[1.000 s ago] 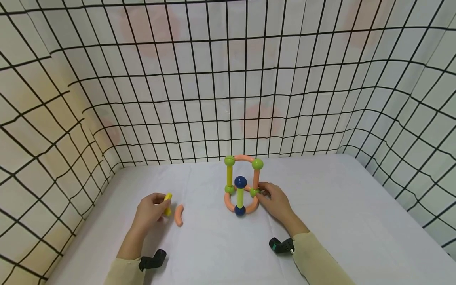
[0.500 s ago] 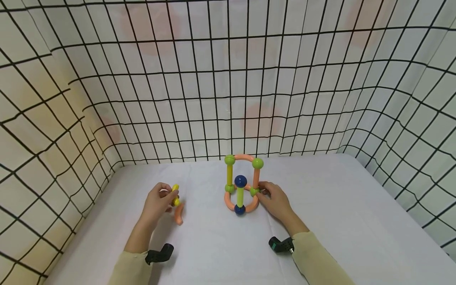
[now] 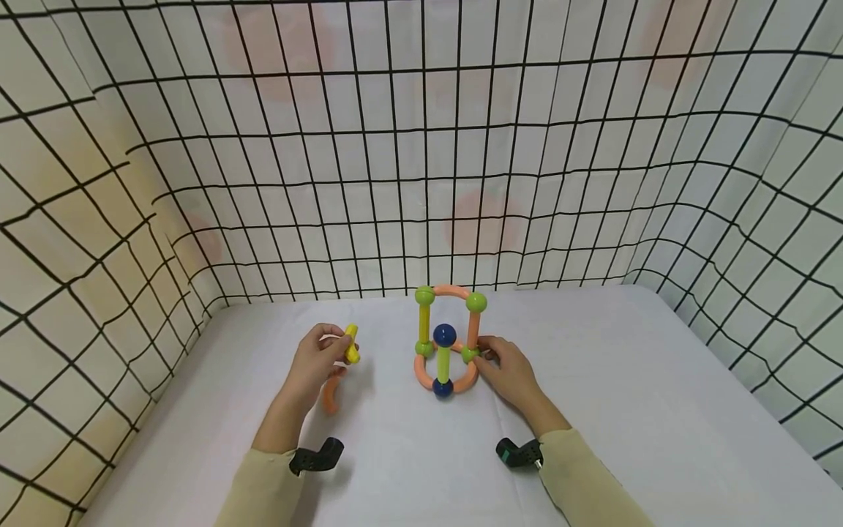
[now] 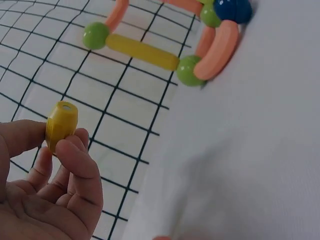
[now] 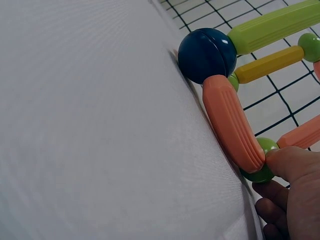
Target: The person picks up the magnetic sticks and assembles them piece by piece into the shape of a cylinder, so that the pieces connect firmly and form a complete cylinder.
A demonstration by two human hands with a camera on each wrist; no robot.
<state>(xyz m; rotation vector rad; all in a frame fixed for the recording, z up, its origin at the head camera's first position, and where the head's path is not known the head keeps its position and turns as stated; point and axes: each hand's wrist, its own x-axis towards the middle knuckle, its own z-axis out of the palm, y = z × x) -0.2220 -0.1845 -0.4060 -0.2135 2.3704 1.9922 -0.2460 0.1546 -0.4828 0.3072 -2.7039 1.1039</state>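
In the head view my left hand (image 3: 316,362) pinches a short yellow magnetic stick (image 3: 352,344) between thumb and fingers, raised above the table. The left wrist view shows the metal tip at its end. Below that hand lies a curved orange stick (image 3: 331,395), its upper end close to the fingers. A magnetic ball-and-stick frame stands mid-table: curved orange sticks form its base ring, with green balls (image 3: 424,296) and dark blue balls (image 3: 444,335) joined by upright sticks. With thumb and fingers, my right hand (image 3: 514,373) grips the green ball (image 5: 265,145) at the base's right side.
A white cloth covers the table (image 3: 593,388). White walls with a black grid (image 3: 421,146) enclose the back and both sides. A black wrist camera (image 3: 317,455) sits on the left forearm, another camera (image 3: 519,452) on the right.
My left hand has lifted and moved right and away from me with the yellow stick, passing over the loose orange stick. The right hand and the frame have stayed in place.
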